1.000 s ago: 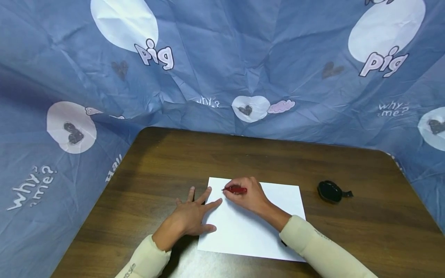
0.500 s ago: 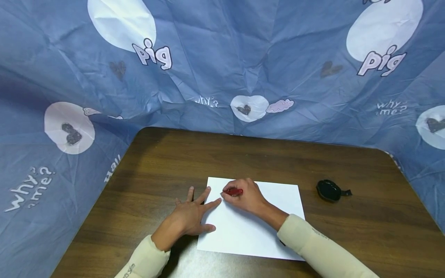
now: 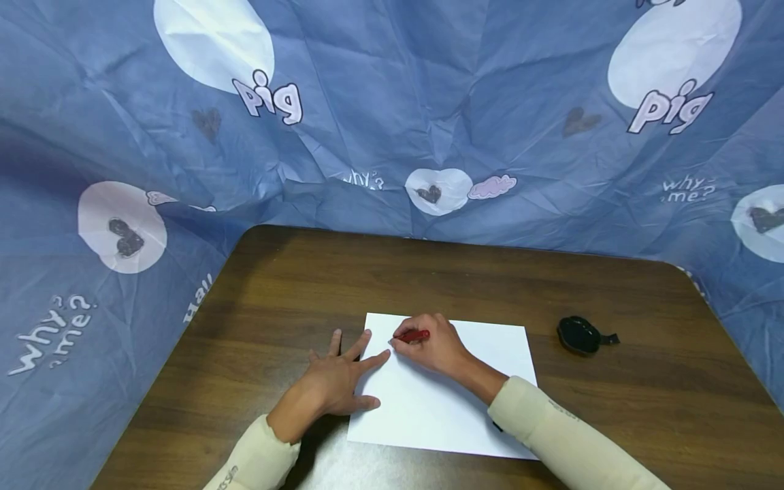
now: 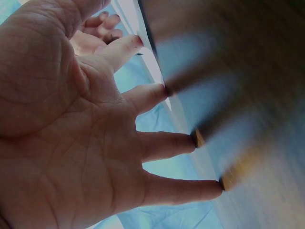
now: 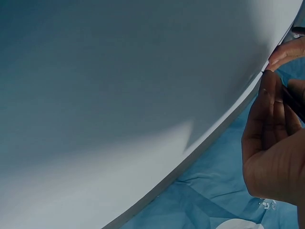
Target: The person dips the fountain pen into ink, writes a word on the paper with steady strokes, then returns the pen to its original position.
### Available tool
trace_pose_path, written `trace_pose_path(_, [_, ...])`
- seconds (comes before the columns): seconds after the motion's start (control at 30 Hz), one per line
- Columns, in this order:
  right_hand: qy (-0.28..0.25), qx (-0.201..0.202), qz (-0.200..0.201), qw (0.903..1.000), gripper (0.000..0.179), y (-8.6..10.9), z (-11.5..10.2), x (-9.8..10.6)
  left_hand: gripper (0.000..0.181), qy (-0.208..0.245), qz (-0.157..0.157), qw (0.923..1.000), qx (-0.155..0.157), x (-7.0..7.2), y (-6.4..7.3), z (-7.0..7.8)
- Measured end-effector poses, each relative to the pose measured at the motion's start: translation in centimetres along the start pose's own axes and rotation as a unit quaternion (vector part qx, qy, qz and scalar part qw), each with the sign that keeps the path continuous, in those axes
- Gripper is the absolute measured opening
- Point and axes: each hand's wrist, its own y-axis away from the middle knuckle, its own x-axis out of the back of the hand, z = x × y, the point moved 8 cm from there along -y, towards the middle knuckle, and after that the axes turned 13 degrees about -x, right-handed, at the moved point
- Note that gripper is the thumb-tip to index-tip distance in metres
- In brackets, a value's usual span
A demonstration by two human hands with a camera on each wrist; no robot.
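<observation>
Reading the clock from the middle of the paper (image 3: pixel 441 415) in the head view, we see the right hand (image 3: pixel 436 344) over its upper part, near twelve o'clock, pinching a red pen (image 3: pixel 414 336). The pen's tip points to ten o'clock, close above the sheet; whether it touches, we cannot tell. The left hand (image 3: pixel 333 384) lies at nine o'clock, fingers spread, thumb and index finger on the paper, the outer fingers on the table (image 3: pixel 275 292). Its index fingertip is just beside the right hand, and we cannot tell whether the two meet. In the left wrist view we see the palm and the straight fingers, their tips at the tabletop.

A black pan (image 3: pixel 578 335) sits between two and three o'clock, well apart from the paper, its handle toward three. Pale sleeves (image 3: pixel 551 422) come in from five and seven o'clock. Blue cloth (image 3: pixel 367 102) hangs behind, printed with hearts and words.
</observation>
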Motion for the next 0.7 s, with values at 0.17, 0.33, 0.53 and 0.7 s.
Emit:
trace_pose_path(0.17, [0.008,-0.005,0.000,1.0000,0.008,0.02,0.01,0.18,0.076,0.002,-0.004,1.0000,0.003,0.08,-0.21,0.04])
trace_pose_path(0.33, [0.016,-0.012,-0.004,0.9998,0.008,0.05,0.01,0.29,0.076,0.003,-0.002,1.0000,0.008,0.07,-0.24,0.07])
trace_pose_path(0.53, [0.016,-0.013,-0.005,0.9998,0.006,-0.03,-0.01,0.47,0.077,0.008,0.002,0.9999,0.010,0.15,-0.34,0.07])
trace_pose_path(0.7, [0.010,-0.007,-0.013,0.9998,0.007,0.09,0.00,0.38,0.077,0.011,0.001,0.9999,0.012,0.07,-0.30,0.11])
